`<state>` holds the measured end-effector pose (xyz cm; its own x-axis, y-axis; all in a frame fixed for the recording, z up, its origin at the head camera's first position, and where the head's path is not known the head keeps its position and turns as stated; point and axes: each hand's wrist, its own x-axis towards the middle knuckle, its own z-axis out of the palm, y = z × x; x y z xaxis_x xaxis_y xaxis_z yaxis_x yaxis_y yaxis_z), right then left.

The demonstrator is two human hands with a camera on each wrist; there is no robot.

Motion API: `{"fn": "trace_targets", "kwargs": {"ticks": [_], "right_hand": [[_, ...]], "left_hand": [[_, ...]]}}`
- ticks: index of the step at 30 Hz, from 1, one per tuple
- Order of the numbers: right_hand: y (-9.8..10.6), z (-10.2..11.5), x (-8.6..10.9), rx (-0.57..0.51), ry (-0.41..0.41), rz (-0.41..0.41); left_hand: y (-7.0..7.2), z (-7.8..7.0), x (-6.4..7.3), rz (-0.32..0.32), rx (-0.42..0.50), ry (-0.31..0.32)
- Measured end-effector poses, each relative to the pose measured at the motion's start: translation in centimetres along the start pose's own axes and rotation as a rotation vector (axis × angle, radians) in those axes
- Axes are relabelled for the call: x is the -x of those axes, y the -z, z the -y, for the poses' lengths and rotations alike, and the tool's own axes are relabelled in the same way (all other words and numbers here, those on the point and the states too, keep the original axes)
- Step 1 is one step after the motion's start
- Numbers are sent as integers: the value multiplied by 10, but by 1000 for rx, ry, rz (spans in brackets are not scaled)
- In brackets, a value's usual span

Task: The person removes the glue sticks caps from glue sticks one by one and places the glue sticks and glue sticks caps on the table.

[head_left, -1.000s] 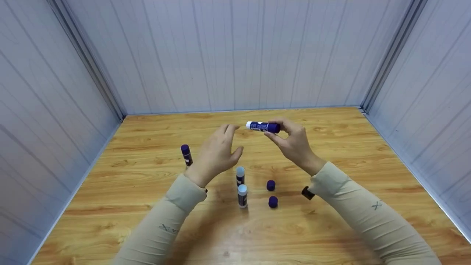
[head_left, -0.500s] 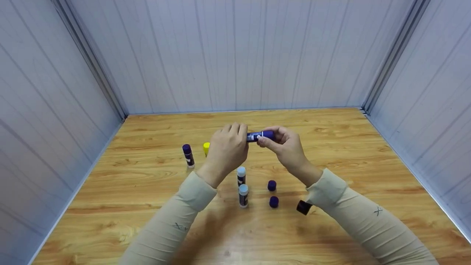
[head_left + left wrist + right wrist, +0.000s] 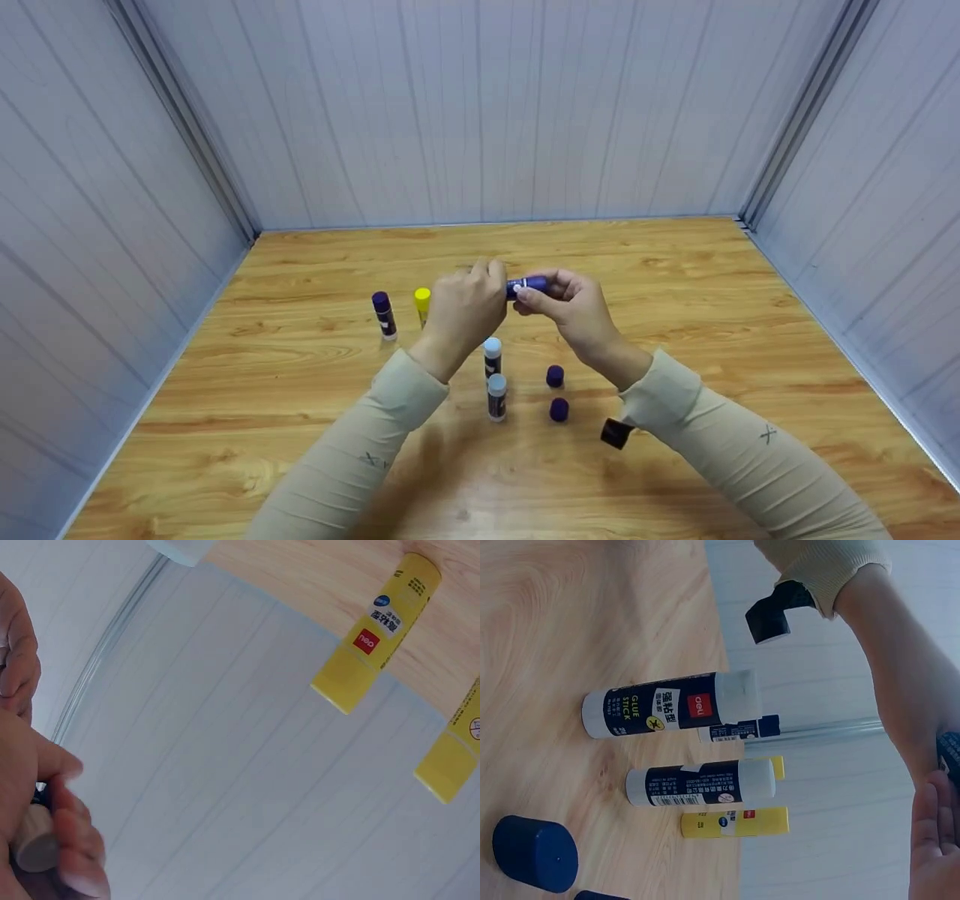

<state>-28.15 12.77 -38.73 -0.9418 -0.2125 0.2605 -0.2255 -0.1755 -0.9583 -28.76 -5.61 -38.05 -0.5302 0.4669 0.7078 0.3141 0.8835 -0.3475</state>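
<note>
Above the middle of the table, both hands hold one dark blue glue stick (image 3: 514, 289) lying roughly level. My left hand (image 3: 466, 306) wraps its body, and the white base (image 3: 36, 844) shows between the fingers in the left wrist view. My right hand (image 3: 583, 313) pinches the purple cap (image 3: 537, 283) end between thumb and fingers. Below the hands stand two uncapped glue sticks, a farther one (image 3: 492, 361) and a nearer one (image 3: 496, 401), with pale tops. To their right sit two loose purple caps, a back cap (image 3: 555, 376) and a front cap (image 3: 559, 410).
A capped purple glue stick (image 3: 385, 318) stands at the left. Beside it is a yellow glue stick (image 3: 423, 301), partly behind my left hand; the left wrist view shows a second yellow glue stick (image 3: 459, 742). Pale panel walls (image 3: 480, 112) enclose the wooden table (image 3: 300, 397).
My left hand has come right and closed round the glue stick's body, which it was apart from. My right hand has moved slightly left and down, its thumb now along the stick.
</note>
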Motion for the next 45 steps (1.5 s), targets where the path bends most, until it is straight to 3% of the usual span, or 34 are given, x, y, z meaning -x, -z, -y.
{"fn": "trace_targets", "kwargs": {"ticks": [4, 8, 19, 24, 35, 38, 45], "right_hand": [[5, -1, -1, 65, 18, 27], [14, -4, -1, 299, 114, 79], [34, -13, -1, 983, 778, 147], [38, -13, -1, 1154, 951, 157], [42, -16, -1, 1165, 1025, 227], [48, -15, -2, 1170, 1031, 224], [75, -16, -3, 1197, 1021, 148]], "left_hand": [[-1, 1, 1, 7, -6, -16], [-3, 1, 2, 21, -14, -24], [-12, -1, 9, 52, -59, -78], [-16, -3, 14, 30, -66, -97], [-18, -3, 17, 72, -27, -115], [-17, 3, 18, 96, 13, -109], [-19, 30, 24, 117, 93, -7]]}}
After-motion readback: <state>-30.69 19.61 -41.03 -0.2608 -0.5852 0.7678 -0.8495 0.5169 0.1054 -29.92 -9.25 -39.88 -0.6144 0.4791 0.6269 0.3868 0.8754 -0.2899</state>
